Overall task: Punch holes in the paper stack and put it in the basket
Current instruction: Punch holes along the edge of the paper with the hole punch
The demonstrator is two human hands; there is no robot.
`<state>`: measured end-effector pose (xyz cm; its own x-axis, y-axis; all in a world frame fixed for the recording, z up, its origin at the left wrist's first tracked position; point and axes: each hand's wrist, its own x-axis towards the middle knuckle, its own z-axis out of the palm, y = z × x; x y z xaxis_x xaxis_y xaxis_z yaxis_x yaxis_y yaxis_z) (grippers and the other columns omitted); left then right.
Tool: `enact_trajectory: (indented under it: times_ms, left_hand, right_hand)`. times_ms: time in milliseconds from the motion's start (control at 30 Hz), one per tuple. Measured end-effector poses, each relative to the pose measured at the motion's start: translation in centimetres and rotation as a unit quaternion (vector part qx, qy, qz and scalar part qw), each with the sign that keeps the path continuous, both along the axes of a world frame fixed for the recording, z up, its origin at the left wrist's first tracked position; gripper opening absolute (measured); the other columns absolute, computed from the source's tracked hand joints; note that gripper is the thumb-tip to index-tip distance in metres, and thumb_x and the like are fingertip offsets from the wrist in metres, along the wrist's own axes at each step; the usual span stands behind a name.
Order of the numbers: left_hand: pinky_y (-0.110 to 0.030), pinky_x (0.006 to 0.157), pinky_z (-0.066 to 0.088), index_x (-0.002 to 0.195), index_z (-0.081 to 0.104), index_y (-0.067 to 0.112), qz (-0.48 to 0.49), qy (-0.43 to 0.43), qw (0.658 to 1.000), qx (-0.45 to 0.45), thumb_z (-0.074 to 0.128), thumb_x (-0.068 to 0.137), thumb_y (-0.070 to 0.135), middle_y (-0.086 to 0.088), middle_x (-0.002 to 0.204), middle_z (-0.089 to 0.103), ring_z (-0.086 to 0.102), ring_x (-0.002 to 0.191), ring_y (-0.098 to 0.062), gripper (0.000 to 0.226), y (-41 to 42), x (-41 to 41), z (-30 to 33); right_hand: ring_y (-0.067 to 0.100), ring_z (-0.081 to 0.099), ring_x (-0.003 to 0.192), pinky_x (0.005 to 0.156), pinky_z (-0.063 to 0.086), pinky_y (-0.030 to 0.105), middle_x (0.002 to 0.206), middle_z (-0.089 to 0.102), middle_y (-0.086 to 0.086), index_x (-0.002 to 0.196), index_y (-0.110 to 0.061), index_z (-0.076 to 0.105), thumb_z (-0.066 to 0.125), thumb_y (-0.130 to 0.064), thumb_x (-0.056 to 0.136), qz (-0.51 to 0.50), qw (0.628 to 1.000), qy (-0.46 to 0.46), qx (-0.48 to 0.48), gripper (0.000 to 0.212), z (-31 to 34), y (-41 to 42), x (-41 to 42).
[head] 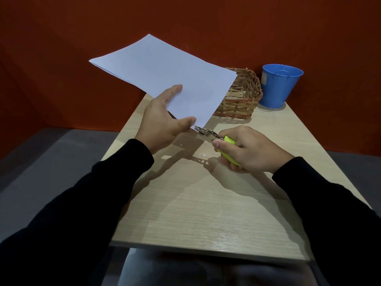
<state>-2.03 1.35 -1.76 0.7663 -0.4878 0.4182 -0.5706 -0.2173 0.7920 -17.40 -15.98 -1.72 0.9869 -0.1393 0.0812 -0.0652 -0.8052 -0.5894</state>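
Both hands raised over the table, one holding the paper stack, the other working a hole punch at its corner

The left hand [165, 120] reaches forward with thumb on top and fingers under the paper stack [165, 75], pinching it near its lower corner and holding it tilted in the air above the table [206, 203]; the right hand [247, 149] is curled round the green handles of the hole punch [214, 139], whose metal head sits at the stack's near corner, just beside the left thumb. Two small white paper dots [204, 155] lie on the wood below. The wicker basket [241, 96] stands at the far end, partly behind the paper, its contents hidden; the blue bucket [278, 85] stands just beside it to the right, nothing visible inside
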Motion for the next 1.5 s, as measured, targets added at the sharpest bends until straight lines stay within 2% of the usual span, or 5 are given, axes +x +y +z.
enact_trajectory:
  times_ms: [500,800,1033,1167,1500]
  left_hand:
    - [-0.049,0.110,0.049,0.151,0.048,0.020,0.001,0.005,0.999,-0.048,0.086,0.075,0.034,0.008,0.152,0.050,0.040,0.143,-0.003,0.086,0.6,0.2,0.3]
    - [-0.053,0.110,0.044,0.149,0.049,0.025,-0.074,0.002,0.997,-0.017,0.088,0.080,0.021,0.017,0.149,0.049,0.053,0.124,-0.055,0.079,0.8,-0.8,0.9]
    - [-0.006,0.055,0.042,0.150,0.048,0.017,-0.088,0.005,0.996,-0.006,0.084,0.082,0.008,0.006,0.157,0.045,0.050,0.039,-0.003,0.077,0.8,-0.9,1.0]
    - [-0.047,0.091,0.052,0.149,0.049,0.021,-0.080,-0.008,0.997,0.000,0.083,0.083,0.009,0.014,0.151,0.049,0.057,0.099,-0.045,0.075,1.4,-0.6,1.2]
    - [-0.013,0.095,0.049,0.118,0.072,0.018,-0.158,-0.056,0.986,-0.012,0.058,0.074,-0.021,0.006,0.126,0.070,0.064,0.115,0.006,0.061,1.7,-1.5,2.5]
  right_hand:
    - [0.018,0.066,0.073,0.072,0.052,0.039,0.071,0.072,0.003,0.076,-0.014,0.065,0.059,-0.042,0.102,-0.006,0.995,-0.052,-0.085,0.040,-1.0,-2.3,0.3]
    - [0.021,0.067,0.074,0.060,0.055,0.033,0.085,0.067,0.012,0.108,0.001,0.061,0.063,-0.024,0.103,-0.106,0.923,-0.154,0.336,0.026,-1.1,-2.5,0.4]
    - [0.020,0.061,0.061,0.052,0.049,0.025,0.080,0.068,0.021,0.085,-0.008,0.068,0.064,-0.031,0.103,-0.094,0.954,-0.140,0.250,0.029,-1.6,-2.6,0.2]
    - [0.015,0.065,0.078,0.069,0.054,0.036,0.088,0.068,0.003,0.102,-0.019,0.069,0.068,-0.026,0.100,-0.113,0.939,-0.164,0.280,0.007,-1.3,-3.4,0.2]
    - [0.035,0.071,0.110,0.083,0.060,0.051,0.122,0.072,0.008,0.132,-0.007,0.055,0.089,-0.034,0.078,-0.166,0.818,-0.200,0.514,0.070,-1.3,-5.7,0.9]
